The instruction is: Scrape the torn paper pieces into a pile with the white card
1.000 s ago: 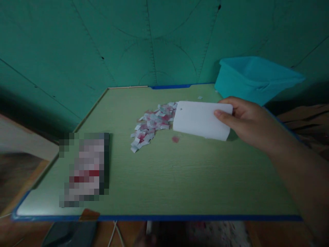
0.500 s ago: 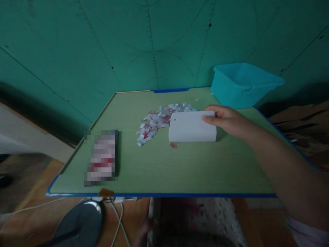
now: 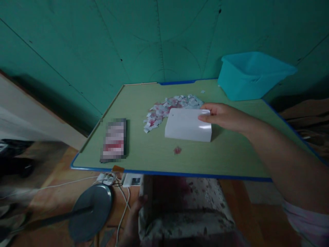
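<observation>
Gripping the white card [image 3: 188, 125] by its right edge, right hand [image 3: 222, 116] fingers [image 3: 205, 117] pressed together, thumb on top; card's far edge touching the paper scraps [image 3: 169, 107].

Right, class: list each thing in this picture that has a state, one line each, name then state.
White flat plastic scraper: held, long edge on the table.
Right hand: gripping the scraper's right end.
Left hand: below the table edge, holding nothing visible.
Pink-and-white paper scraps: heaped beside the scraper.
Teal plastic tub: upright, open-topped.
Dark phone: lying flat.
</observation>
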### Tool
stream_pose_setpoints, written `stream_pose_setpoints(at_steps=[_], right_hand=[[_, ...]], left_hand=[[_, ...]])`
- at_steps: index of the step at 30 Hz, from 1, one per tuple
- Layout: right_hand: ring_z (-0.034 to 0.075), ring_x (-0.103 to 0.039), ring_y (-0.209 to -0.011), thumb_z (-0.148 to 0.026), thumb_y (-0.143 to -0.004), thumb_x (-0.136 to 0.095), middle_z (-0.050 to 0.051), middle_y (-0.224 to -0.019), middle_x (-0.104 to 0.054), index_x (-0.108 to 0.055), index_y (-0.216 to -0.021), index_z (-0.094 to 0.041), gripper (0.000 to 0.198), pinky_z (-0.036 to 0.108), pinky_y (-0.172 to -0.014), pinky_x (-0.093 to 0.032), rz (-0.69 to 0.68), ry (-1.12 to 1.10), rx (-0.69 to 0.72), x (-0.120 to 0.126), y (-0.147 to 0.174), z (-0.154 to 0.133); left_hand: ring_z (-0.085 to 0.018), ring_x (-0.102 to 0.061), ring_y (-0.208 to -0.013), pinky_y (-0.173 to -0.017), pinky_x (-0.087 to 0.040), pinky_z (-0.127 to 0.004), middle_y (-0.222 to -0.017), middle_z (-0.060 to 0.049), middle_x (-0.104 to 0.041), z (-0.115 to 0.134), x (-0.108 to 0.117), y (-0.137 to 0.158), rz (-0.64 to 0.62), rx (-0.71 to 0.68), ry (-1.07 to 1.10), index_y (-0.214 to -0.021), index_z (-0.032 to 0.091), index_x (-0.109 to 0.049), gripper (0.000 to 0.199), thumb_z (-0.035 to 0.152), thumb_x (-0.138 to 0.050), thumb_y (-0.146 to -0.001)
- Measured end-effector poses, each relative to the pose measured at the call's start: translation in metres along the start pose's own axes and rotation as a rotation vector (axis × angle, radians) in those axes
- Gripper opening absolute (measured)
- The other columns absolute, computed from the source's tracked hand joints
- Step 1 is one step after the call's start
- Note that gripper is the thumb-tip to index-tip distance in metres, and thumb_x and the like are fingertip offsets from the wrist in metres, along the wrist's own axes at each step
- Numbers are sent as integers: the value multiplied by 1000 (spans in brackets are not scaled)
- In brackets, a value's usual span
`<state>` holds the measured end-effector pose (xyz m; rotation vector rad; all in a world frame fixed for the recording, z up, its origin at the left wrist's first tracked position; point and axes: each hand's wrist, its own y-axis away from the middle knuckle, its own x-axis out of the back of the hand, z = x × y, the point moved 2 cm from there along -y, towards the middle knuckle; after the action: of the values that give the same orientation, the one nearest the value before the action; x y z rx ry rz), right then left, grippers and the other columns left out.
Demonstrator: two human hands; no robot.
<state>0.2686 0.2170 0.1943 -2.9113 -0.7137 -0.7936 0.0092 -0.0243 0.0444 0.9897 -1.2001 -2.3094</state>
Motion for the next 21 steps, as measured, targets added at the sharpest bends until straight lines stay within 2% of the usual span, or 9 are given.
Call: stream_pose_setpoints(at_steps=[4,9,12,16,19,21], right_hand=[[13,-55,-62,-36,-71,-57,-1,-71,-60,-54,-78,-19,19,23,-51,-37,-226,78,31,-20,7,-5],[11,-51,-58,-41,-74,-54,0,-69,-60,-54,-80,-19,22,22,-47,-30,-399,182,114,-40,16,-13],[10,-50,-58,-42,-74,-53,-1,-68,-59,-53,-79,-19,24,21,-48,-30,-434,182,136,-43,21,-19],[10,-52,-60,-42,-76,-51,-2,-69,-58,-51,-81,-19,24,21,-51,-33,-483,144,136,-42,25,-24],[11,-53,-62,-41,-76,-52,-2,-72,-58,-51,-83,-20,23,21,-52,-35,-457,109,140,-39,26,-28],[11,-53,-63,-40,-75,-53,-1,-73,-58,-52,-83,-20,22,22,-53,-37,-393,46,130,-36,24,-30]], left_hand=[[-29,-68,-82,-75,-51,-38,-77,-5,-75,4,-23,20,-39,27,42,-117,15,-55,47,26,-57,-71],[-30,-66,-88,-81,-49,-39,-80,-5,-75,5,-30,20,-90,33,107,-114,18,-60,43,28,-56,-72],[-29,-66,-88,-83,-49,-39,-81,-2,-75,5,-28,20,-65,-15,70,-107,18,-64,37,26,-58,-71],[-25,-65,-91,-85,-47,-31,-75,1,-76,6,-22,18,6,-63,52,-86,19,-71,20,24,-62,-69],[-24,-65,-93,-86,-46,-29,-78,1,-76,5,-25,16,-80,-48,91,-84,20,-72,19,25,-59,-71],[-25,-65,-91,-86,-46,-31,-76,0,-76,5,-31,18,-100,-19,106,-87,21,-71,21,26,-58,-72]])
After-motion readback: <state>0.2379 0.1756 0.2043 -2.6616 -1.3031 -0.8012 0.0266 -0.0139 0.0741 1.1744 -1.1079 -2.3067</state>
